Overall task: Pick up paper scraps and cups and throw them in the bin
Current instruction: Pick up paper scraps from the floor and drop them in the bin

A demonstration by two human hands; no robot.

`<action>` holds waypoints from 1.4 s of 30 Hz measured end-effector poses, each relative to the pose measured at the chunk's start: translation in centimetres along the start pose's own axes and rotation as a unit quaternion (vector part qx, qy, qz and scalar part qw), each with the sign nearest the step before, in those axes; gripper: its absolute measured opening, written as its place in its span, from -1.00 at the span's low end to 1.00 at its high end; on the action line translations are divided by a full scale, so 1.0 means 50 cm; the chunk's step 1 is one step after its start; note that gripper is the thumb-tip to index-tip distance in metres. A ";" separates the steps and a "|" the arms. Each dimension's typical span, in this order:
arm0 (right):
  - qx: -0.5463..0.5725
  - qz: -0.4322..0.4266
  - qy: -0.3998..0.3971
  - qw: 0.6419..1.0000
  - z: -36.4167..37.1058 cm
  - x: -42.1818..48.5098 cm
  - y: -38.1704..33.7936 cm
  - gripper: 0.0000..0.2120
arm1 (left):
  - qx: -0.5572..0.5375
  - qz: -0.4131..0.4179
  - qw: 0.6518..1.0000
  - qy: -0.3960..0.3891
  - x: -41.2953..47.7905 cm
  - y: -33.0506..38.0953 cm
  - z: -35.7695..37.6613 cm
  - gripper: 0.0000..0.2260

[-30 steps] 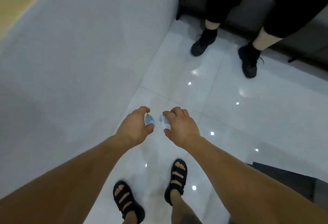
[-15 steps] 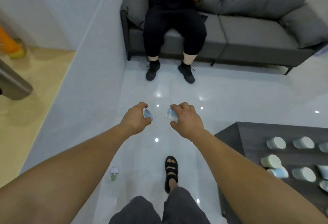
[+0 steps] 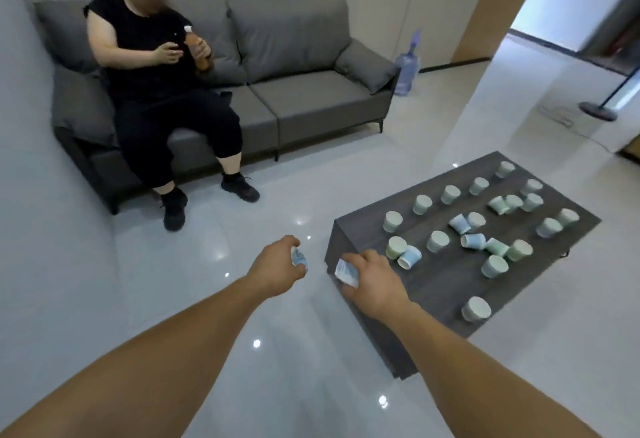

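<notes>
My left hand (image 3: 277,269) grips a small blue paper cup (image 3: 298,257) out over the glossy floor. My right hand (image 3: 372,278) holds a crushed white-and-blue cup (image 3: 345,272) just above the near left corner of the low dark table (image 3: 446,285). Several pale green and blue paper cups stand upside down or lie on their sides across the table, such as one near the front edge (image 3: 476,308) and a tipped blue one (image 3: 409,257). No bin is in view.
A person in black sits on the grey sofa (image 3: 301,91) at the back left, holding an orange bottle. A large water bottle (image 3: 408,68) stands by the sofa's right end. A floor stand base (image 3: 598,115) is at the right. Open tiled floor lies between sofa and table.
The view has swung up and to the right, from my feet to the sofa and table. Both hands keep their cups and now hover by the table's corner.
</notes>
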State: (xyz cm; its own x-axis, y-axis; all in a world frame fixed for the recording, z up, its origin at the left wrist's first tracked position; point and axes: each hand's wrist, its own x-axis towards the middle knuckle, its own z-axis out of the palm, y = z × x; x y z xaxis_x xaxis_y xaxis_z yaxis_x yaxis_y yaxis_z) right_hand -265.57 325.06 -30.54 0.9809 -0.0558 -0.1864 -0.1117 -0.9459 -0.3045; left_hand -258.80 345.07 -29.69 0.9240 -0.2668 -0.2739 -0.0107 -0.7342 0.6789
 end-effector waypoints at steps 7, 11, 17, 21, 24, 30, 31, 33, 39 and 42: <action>0.047 0.129 0.070 0.988 -0.070 -0.204 0.307 -0.45 | 0.067 0.091 0.992 -0.053 0.000 0.268 0.221 -0.62; 0.057 0.194 0.103 0.974 -0.115 -0.336 0.516 -0.45 | 0.076 0.139 0.982 -0.106 -0.031 0.439 0.399 -0.65; 0.074 0.268 0.152 0.948 -0.164 -0.526 0.769 -0.45 | 0.130 0.210 0.953 -0.175 -0.083 0.668 0.654 -0.57; 0.093 0.315 0.176 0.928 -0.180 -0.610 0.901 -0.44 | 0.148 0.265 0.930 -0.207 -0.102 0.799 0.787 -0.56; 0.103 0.347 0.176 0.916 -0.179 -0.645 0.986 -0.44 | 0.164 0.297 0.915 -0.220 -0.104 0.879 0.875 -0.56; 0.104 0.397 0.184 0.893 -0.224 -0.658 1.179 -0.44 | 0.155 0.317 0.894 -0.275 -0.038 1.031 1.061 -0.52; 0.102 0.410 0.185 0.887 -0.239 -0.660 1.218 -0.45 | 0.153 0.326 0.888 -0.285 -0.025 1.064 1.096 -0.52; 0.096 0.438 0.190 0.874 -0.270 -0.667 1.290 -0.45 | 0.142 0.336 0.879 -0.308 -0.003 1.138 1.159 -0.52; 0.093 0.504 0.212 0.832 -0.343 -0.711 1.478 -0.44 | 0.158 0.404 0.831 -0.348 0.034 1.377 1.326 -0.50; 0.107 0.533 0.207 0.813 -0.355 -0.753 1.563 -0.43 | 0.170 0.434 0.804 -0.370 0.013 1.474 1.417 -0.50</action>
State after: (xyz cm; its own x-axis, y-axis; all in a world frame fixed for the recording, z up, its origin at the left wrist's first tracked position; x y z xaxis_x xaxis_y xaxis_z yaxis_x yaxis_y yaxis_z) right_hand -308.40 247.57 -30.72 0.2727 -0.9527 -0.1344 -0.9155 -0.2140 -0.3406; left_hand -286.08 246.55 -28.10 0.0328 -0.9766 -0.2126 -0.7484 -0.1650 0.6424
